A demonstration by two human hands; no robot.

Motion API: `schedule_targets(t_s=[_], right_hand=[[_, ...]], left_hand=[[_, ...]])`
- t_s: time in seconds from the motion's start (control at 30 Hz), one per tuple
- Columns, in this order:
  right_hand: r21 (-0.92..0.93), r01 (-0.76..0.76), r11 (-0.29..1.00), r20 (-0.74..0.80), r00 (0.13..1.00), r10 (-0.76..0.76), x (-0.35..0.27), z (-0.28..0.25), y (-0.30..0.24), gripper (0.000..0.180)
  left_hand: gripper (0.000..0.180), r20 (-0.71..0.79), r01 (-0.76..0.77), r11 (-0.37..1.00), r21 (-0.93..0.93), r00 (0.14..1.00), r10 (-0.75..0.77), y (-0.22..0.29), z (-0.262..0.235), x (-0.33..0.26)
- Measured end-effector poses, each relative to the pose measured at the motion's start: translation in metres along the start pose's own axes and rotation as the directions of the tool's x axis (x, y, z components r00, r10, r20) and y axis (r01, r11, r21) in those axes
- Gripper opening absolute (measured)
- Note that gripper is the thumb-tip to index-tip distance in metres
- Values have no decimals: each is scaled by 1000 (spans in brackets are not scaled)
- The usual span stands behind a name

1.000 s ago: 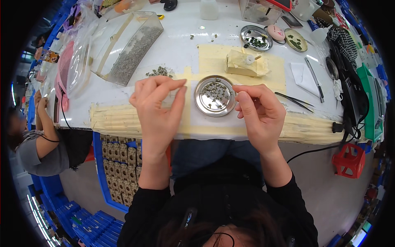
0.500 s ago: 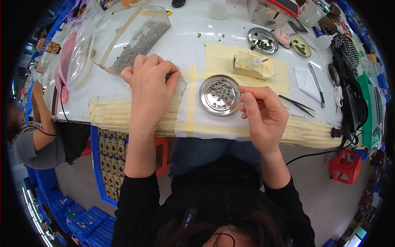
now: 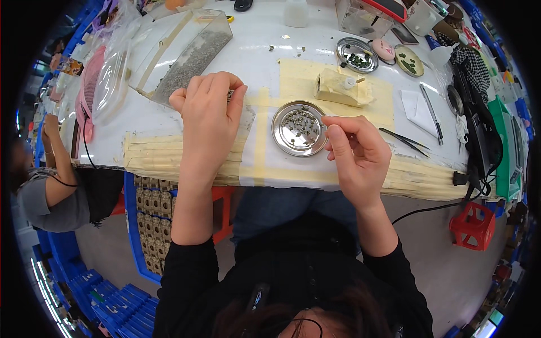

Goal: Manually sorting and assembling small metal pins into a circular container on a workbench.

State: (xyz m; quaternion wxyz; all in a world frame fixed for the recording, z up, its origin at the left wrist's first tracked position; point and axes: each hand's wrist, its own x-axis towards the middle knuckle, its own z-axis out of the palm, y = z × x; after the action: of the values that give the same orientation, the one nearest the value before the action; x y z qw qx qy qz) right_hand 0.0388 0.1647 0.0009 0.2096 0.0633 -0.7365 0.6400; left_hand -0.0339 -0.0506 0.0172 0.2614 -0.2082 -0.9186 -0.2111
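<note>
My left hand (image 3: 211,112) is raised over the table by the clear box, its fingers curled in and closed. A small dark bit shows at the fingertips, too small to name. A round, shallow metal dish (image 3: 275,136) lies to its right, with several small metallic pieces (image 3: 300,123) scattered in it. At the dish's right rim my right hand (image 3: 363,155) pinches thumb and forefinger together. What they hold, if anything, I cannot make out. The clear box (image 3: 222,34) of grey granules (image 3: 189,70) stands tilted beyond my left hand.
A tape-covered block (image 3: 341,90) stands behind the dish. Black tweezers (image 3: 404,141) and a pen (image 3: 433,115) lie to the right. Farther back are a metal dish with green pieces (image 3: 357,55) and a pale dish (image 3: 409,61). A co-worker (image 3: 53,191) sits at the left.
The whole view has shifted slightly. Both hands keep nearly the same places and closed poses, and the dish stays between them.
</note>
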Motion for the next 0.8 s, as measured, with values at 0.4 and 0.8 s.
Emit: schedule_targets(t_s=[0.4,0.8], right_hand=[[111,3,994,23,1000,-6,-1,0,-2,14],[33,60,998,54,997,-61,-1,0,-2,12]], left_hand=[[23,314,331,152,-931,941,-123,54,11,-8],[23,247,255,124,-959,966,-70,52,22,-18]])
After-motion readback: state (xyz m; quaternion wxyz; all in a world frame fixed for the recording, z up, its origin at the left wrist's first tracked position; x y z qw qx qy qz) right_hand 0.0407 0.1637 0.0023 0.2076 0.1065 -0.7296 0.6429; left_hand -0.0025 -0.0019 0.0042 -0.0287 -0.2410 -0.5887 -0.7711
